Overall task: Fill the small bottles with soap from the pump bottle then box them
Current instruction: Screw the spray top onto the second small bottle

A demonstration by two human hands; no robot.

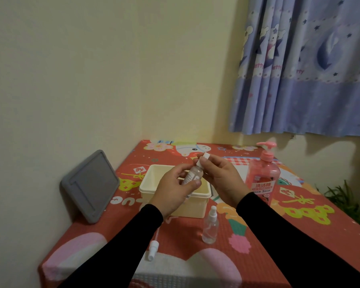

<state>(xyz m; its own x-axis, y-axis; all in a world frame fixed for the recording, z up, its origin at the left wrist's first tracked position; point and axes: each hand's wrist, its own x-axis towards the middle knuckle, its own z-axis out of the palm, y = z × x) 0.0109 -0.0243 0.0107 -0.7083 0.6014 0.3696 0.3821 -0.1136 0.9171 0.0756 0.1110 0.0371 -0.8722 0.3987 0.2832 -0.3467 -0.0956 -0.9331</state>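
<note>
Between both hands, above the cream box (146, 185), a small bottle (192, 176) tilts, neck up and right. Left hand (173, 190) wraps its body; right hand (218, 179) pinches the white cap (204, 157) just above the neck. Pump bottle (263, 175) stands right.

place: a room in a home, likely a bedroom corner
walls: plain cream walls (92, 80) meet in the corner ahead of me
window side: a blue cartoon curtain (303, 65) with bears, stars and moons hangs at my right
table: my table (247, 256) wears a red cartoon-print cover
household goods: a pink pump bottle (263, 177) of dish soap stands on it
greenery: a green plant (345, 198) at the table's right edge
</note>
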